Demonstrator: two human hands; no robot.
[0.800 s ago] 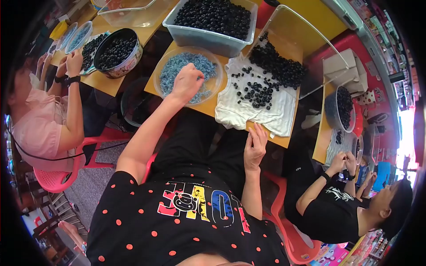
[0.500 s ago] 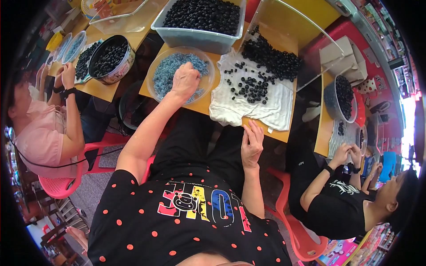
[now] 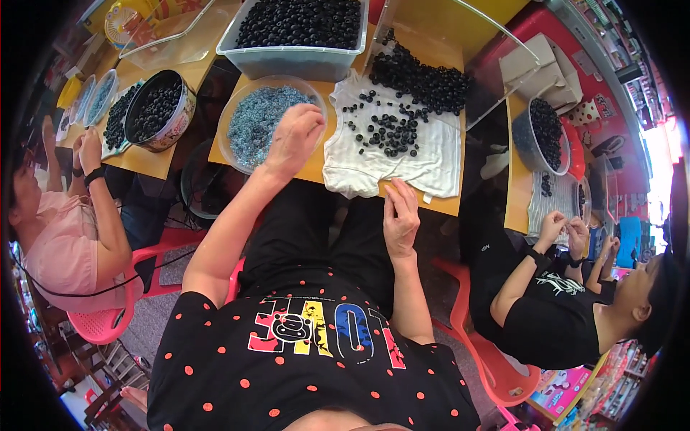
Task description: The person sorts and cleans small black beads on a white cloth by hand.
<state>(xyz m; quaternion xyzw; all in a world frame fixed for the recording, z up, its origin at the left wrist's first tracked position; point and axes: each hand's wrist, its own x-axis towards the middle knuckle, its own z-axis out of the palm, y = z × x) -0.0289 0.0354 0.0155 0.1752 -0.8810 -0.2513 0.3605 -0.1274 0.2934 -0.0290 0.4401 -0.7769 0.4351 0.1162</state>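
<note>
My left hand (image 3: 293, 136) hovers at the right rim of a clear round bowl (image 3: 228, 118) filled with small pale blue pieces, fingers curled down; what it pinches is hidden. My right hand (image 3: 401, 217) sits at the near edge of the yellow table (image 3: 309, 172), fingers closed together as if pinching something too small to make out. Just above it lies a white cloth (image 3: 424, 158) scattered with small black round pieces (image 3: 388, 129), with a denser heap (image 3: 424, 79) toward the far side.
A clear bin (image 3: 298, 32) of black pieces stands at the back. To the left a person in pink (image 3: 61, 237) works beside a black bowl (image 3: 154, 108). To the right a person in black (image 3: 560, 316) handles pieces near another bowl (image 3: 543, 133). Red plastic chairs (image 3: 496, 366) surround me.
My left hand stays at the blue-piece bowl while the view has shifted slightly. My right hand has lowered a little from the cloth's edge toward my lap.
</note>
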